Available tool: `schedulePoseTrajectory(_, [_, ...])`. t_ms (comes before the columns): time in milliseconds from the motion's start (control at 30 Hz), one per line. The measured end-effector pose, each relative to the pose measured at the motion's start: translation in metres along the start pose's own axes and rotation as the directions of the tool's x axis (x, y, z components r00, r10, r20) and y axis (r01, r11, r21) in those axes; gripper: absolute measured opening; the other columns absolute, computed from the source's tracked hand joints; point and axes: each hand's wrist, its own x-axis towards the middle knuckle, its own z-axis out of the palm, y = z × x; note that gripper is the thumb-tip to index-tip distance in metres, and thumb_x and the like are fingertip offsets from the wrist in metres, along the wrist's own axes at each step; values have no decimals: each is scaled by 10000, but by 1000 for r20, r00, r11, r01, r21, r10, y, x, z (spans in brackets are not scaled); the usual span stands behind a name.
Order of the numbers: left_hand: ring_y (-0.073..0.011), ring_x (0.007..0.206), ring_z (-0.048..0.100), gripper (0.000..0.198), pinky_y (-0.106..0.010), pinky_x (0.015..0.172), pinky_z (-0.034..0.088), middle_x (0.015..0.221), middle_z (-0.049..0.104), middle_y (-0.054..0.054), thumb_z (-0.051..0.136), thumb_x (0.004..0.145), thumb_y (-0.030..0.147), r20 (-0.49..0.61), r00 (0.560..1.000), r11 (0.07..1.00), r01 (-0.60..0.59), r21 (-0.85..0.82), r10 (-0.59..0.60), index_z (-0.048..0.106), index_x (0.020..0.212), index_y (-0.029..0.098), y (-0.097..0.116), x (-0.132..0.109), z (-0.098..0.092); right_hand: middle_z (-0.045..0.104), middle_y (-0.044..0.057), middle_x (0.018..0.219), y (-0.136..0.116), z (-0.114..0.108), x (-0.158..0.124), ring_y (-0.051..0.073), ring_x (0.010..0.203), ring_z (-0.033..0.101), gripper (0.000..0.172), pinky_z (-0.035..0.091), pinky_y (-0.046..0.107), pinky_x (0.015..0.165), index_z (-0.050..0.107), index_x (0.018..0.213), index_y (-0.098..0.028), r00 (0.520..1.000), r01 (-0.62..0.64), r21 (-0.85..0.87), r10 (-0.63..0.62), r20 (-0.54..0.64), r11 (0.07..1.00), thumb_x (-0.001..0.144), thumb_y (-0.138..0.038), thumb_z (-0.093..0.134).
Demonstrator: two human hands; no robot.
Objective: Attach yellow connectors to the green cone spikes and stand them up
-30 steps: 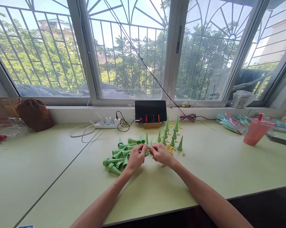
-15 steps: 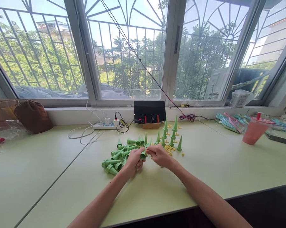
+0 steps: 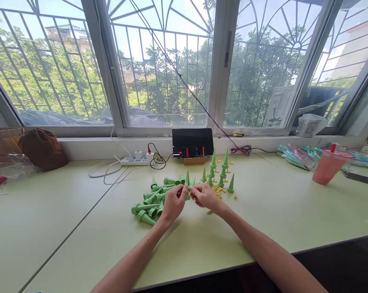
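Note:
My left hand (image 3: pixel 175 201) is closed on a green plastic spike (image 3: pixel 188 197), mostly covered by fingers. Close against it, my right hand (image 3: pixel 206 196) is pinched, and what lies between its fingertips is hidden. On the left is a heap of hollow green spikes (image 3: pixel 155 198) with ridged collars. Small yellow valve-like pieces (image 3: pixel 219 190) lie in a pile behind my right hand. Farther back, several green spikes (image 3: pixel 222 175) stand stacked upright with yellow pieces sticking out at their sides.
A black tablet (image 3: pixel 192 137) leans at the back with a phone (image 3: pixel 193 152) before it. A power strip (image 3: pixel 136 161) with cables is to its left. A red drink cup (image 3: pixel 329 167) stands right, near plastic packets (image 3: pixel 294 158). A brown pouch (image 3: pixel 42 149) sits far left.
The held spike has turned, so its open round end no longer faces me. My left hand has rolled over it and rises slightly, with fingertips now meeting my right hand's.

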Motion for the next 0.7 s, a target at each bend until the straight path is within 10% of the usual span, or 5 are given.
schedulePoseTrajectory(300, [-87,442,358,378,-225,467,280,495,393,47,451,889,471,-24,995,994,-94,56,96,517,651,184,0,-1,0,248,-100,404,-5,-2,-1,61,317,249,405,220,216,343,381,571,-208,991,-106,251,83,101,962,878,-454,479])
schedulePoseTrajectory(500, [-81,301,382,419,-218,356,247,410,368,67,497,842,538,98,988,977,137,-167,-121,471,619,183,-1,2,1,386,-44,457,2,-2,-2,83,436,342,385,282,227,469,418,579,-187,990,136,-172,-142,-20,976,919,-367,428])
schedulePoseTrajectory(700, [-42,304,330,425,-199,335,267,487,489,36,614,728,567,369,851,761,509,-404,-373,508,683,158,-3,5,-4,484,-11,596,3,-3,-4,103,564,371,302,285,239,571,455,631,-176,923,357,-470,-382,43,807,927,-226,421])
